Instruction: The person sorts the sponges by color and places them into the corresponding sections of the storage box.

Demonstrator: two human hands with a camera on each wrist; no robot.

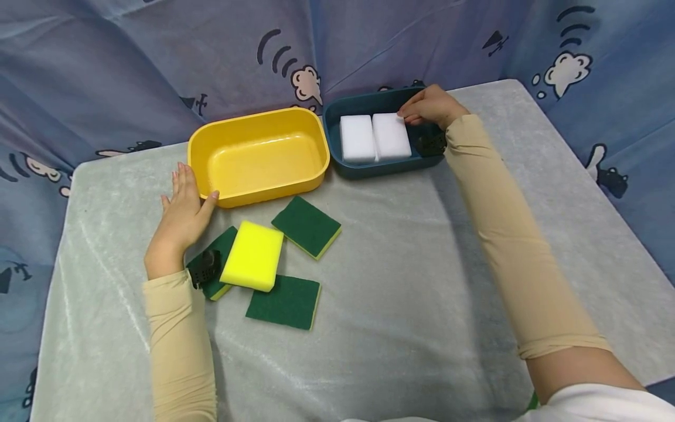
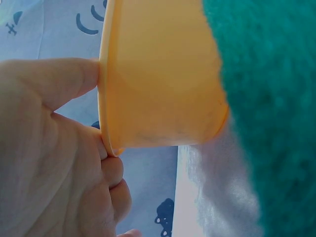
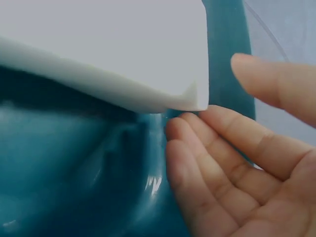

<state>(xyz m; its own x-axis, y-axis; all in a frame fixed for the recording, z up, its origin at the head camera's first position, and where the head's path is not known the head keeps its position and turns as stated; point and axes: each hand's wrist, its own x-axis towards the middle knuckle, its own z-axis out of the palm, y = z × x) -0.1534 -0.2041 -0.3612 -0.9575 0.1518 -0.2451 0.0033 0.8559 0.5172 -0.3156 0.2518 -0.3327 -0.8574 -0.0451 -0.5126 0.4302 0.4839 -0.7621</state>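
Observation:
My left hand [image 1: 181, 214] rests against the near-left corner of a yellow basin [image 1: 253, 197], fingers extended, thumb at the rim; in the left wrist view its thumb and fingers touch the basin's edge. My right hand [image 1: 432, 106] reaches into a dark blue-green basin [image 1: 390, 170] holding two white sponges [image 1: 357, 139] side by side. Its fingertips touch the far-right corner of the right white sponge [image 1: 391, 138]. In the right wrist view the thumb [image 3: 261, 79] stands apart from that sponge, and the fingers lie at its lower corner.
A yellow sponge [image 1: 254, 255] lies yellow side up, partly over green-topped sponges [image 1: 285, 302] on the grey-covered table [image 1: 401, 293]. Another green-topped sponge [image 1: 307, 225] lies near the yellow basin, and one [image 1: 224, 243] is partly behind the left wrist camera. A patterned blue curtain [image 1: 401, 41] hangs behind.

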